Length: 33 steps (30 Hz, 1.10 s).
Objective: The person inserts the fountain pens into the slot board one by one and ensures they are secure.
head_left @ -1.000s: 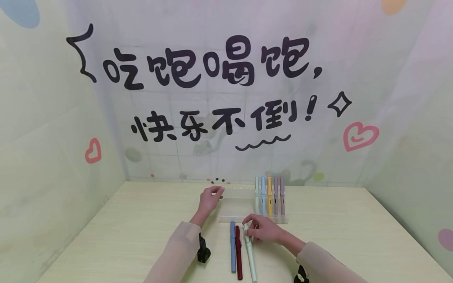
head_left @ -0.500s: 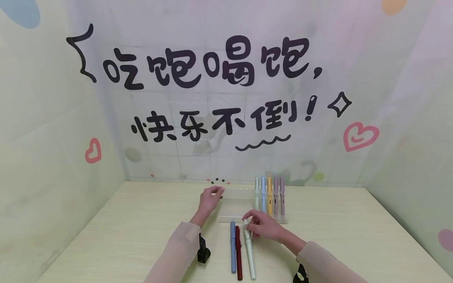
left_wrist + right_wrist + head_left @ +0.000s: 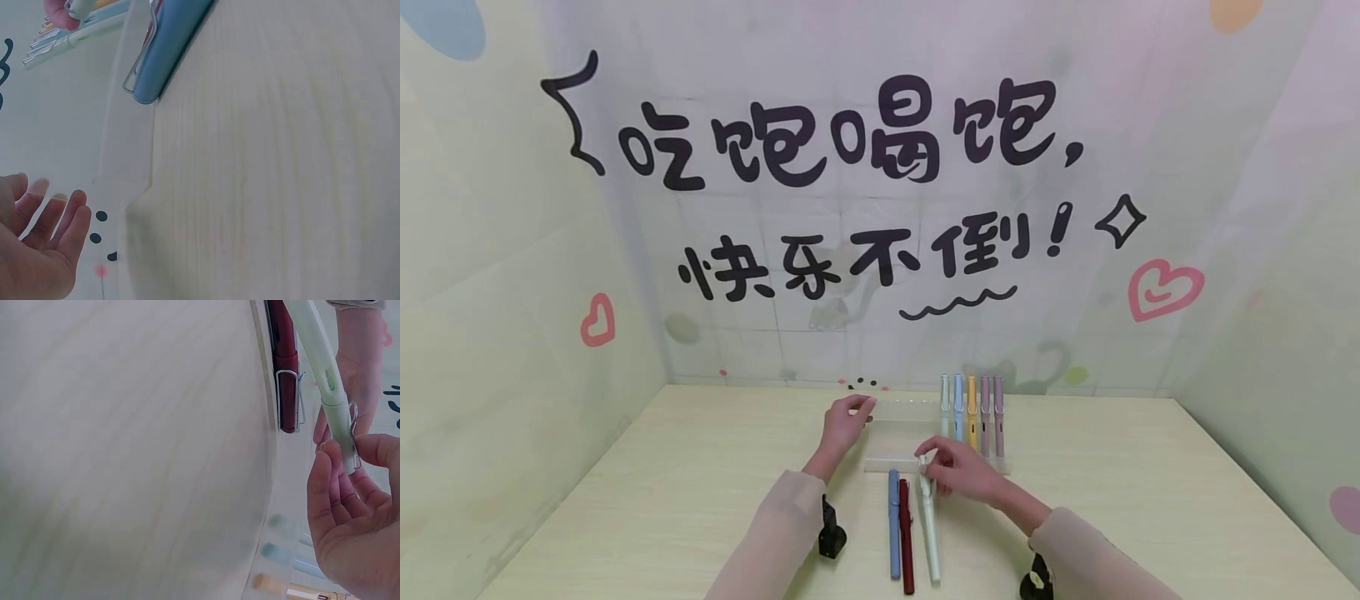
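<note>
My right hand (image 3: 958, 468) pinches the cap end of a pale green pen (image 3: 930, 533) between thumb and fingers. In the right wrist view the pen (image 3: 322, 362) slants, its metal clip beside the thumb. Its cap end is raised over the front edge of a clear pen stand (image 3: 898, 464). My left hand (image 3: 844, 423) holds the left edge of that stand; in the left wrist view some fingers (image 3: 74, 234) show past the see-through edge. A blue pen (image 3: 894, 525) and a dark red pen (image 3: 906, 537) lie side by side on the table before the stand.
Several capped pens stand in the right part of the stand: light green (image 3: 944, 408), light blue (image 3: 958, 408), yellow (image 3: 972, 408) and purple (image 3: 998, 417). A printed cloth wall (image 3: 865, 350) rises behind the pale wooden table (image 3: 715, 467).
My right hand has lifted the cap end of the pale green pen and carried it slightly forward, towards the stand. The left hand stays at the stand's edge.
</note>
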### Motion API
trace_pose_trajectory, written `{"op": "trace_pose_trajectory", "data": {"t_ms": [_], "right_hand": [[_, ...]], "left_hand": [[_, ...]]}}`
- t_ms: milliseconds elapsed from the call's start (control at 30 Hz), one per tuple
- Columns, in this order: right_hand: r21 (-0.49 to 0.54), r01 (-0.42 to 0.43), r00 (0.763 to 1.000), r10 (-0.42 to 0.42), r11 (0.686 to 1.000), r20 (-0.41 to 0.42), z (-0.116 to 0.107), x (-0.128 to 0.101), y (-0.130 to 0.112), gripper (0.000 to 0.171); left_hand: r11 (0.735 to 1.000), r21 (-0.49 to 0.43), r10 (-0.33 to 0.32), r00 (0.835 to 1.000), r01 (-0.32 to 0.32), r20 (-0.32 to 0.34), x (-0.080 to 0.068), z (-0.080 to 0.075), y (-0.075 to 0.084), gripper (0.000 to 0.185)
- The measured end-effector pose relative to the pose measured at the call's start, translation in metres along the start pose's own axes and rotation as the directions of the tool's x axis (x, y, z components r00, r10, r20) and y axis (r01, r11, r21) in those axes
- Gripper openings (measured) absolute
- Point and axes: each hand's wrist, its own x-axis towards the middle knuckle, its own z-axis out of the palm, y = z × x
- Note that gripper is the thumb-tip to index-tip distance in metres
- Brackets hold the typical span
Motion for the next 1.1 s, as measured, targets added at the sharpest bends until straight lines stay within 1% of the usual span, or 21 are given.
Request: {"op": "trace_pose_trajectory", "data": {"t_ms": [167, 300, 400, 533, 667, 933, 1100], "right_hand": [[0.017, 0.011, 1.000, -0.011, 1.000, -0.001, -0.004, 0.003, 0.004, 0.024], [0.025, 0.006, 1.000, -0.005, 1.000, -0.010, -0.007, 0.004, 0.002, 0.024], [0.029, 0.014, 1.000, -0.014, 0.999, -0.022, -0.010, 0.003, -0.004, 0.022], [0.033, 0.024, 0.999, -0.023, 0.999, -0.031, -0.014, -0.001, -0.021, 0.019], [0.016, 0.019, 0.999, -0.019, 1.000, -0.036, -0.017, -0.004, -0.034, 0.017], [0.005, 0.051, 0.998, -0.050, 0.999, -0.043, -0.024, -0.003, -0.038, 0.018], [0.002, 0.049, 0.998, -0.049, 0.999, -0.050, -0.028, -0.002, -0.040, 0.020]], "left_hand": [[1.000, 0.004, 0.003, 1.000, -0.003, -0.001, 0.000, 0.000, 0.000, 0.028], [1.000, 0.006, 0.007, 1.000, -0.007, -0.003, 0.000, 0.000, 0.000, 0.027], [1.000, -0.001, 0.000, 1.000, 0.000, -0.004, 0.000, 0.000, 0.000, 0.028], [1.000, -0.015, -0.012, 1.000, 0.012, 0.002, 0.000, 0.000, 0.001, 0.029], [1.000, -0.019, -0.013, 1.000, 0.013, 0.001, 0.000, 0.001, 0.001, 0.030], [1.000, -0.008, -0.019, 1.000, 0.019, 0.000, 0.001, 0.001, 0.000, 0.029], [1.000, -0.008, -0.010, 1.000, 0.010, 0.002, 0.000, 0.001, 0.000, 0.029]]}}
